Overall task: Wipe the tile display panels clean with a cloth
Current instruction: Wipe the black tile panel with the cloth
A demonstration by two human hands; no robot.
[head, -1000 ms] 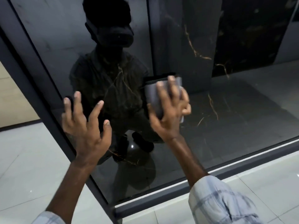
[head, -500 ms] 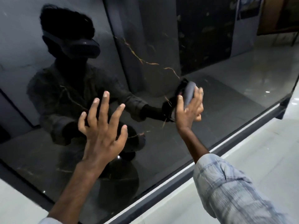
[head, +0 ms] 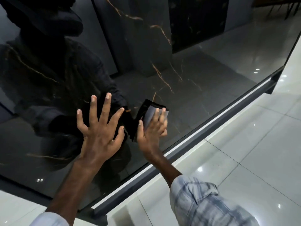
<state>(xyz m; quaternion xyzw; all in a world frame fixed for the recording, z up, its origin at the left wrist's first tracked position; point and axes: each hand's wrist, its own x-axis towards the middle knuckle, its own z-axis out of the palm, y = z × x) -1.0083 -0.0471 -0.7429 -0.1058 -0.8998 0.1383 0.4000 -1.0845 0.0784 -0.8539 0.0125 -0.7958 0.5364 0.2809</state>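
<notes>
Hands are working against a glossy black tile panel [head: 187, 79] veined with thin gold lines. The right hand [head: 150, 128] is pressing a folded grey cloth [head: 150, 115] flat against the lower part of the panel, its fingers [head: 161, 114] lying straight over the cloth and its thumb sitting at the cloth's left edge. The cloth is sitting low on the panel, near the dark frame rail [head: 184, 144] with its pale strip that is running diagonally along the panel's bottom edge. The left hand [head: 101, 128] is spreading wide just beside the right one, fingers splayed and straight, holding nothing; whether its palm is touching the panel or hovering just off it cannot be told. Both forearms are reaching up from the bottom of the view, and a rolled pale checked sleeve [head: 203, 203] is covering the right arm above the wrist. The panel is mirroring a dark figure of the person, the hands, and the cloth. To the right, shiny white floor tiles [head: 244, 160] are catching small spots of light.
</notes>
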